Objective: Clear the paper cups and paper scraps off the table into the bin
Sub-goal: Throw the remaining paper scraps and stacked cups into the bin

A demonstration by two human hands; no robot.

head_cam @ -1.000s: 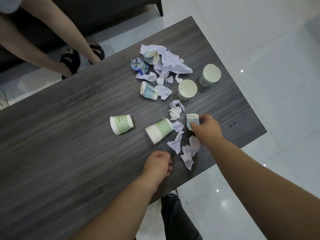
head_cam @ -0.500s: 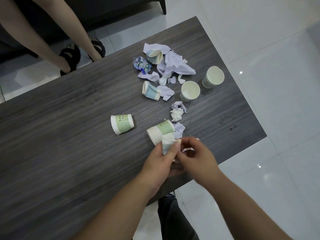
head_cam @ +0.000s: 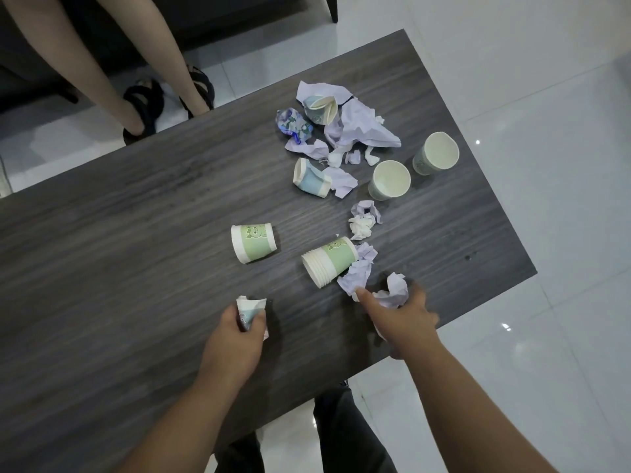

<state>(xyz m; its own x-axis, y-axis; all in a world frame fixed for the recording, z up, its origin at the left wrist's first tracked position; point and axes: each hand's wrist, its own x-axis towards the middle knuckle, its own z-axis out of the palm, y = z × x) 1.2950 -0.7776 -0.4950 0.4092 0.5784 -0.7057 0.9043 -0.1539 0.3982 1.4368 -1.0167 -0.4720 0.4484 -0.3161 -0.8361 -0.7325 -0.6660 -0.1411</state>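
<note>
The left hand [head_cam: 235, 331] is squeezing a squashed cup [head_cam: 250, 310] in curled fingers. The right hand [head_cam: 401, 319] is closing its fingers round a paper scrap [head_cam: 396, 290], with one finger poking another scrap [head_cam: 355, 276]. Both are sitting on the desk [head_cam: 136, 250]. Just past the right hand a stack of cups [head_cam: 329, 261] is lying on its side. Left of the stack one green cup [head_cam: 253, 242] is lying. Far past the stack, two open cups [head_cam: 389, 179] are standing beside more scraps [head_cam: 358, 126].

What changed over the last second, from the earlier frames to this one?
The crushed blue-printed paper cup passed from the right hand to the left hand, which drew left holding it. The right hand now gathers a crumpled lilac paper scrap. The other cups and scraps stayed put.
</note>
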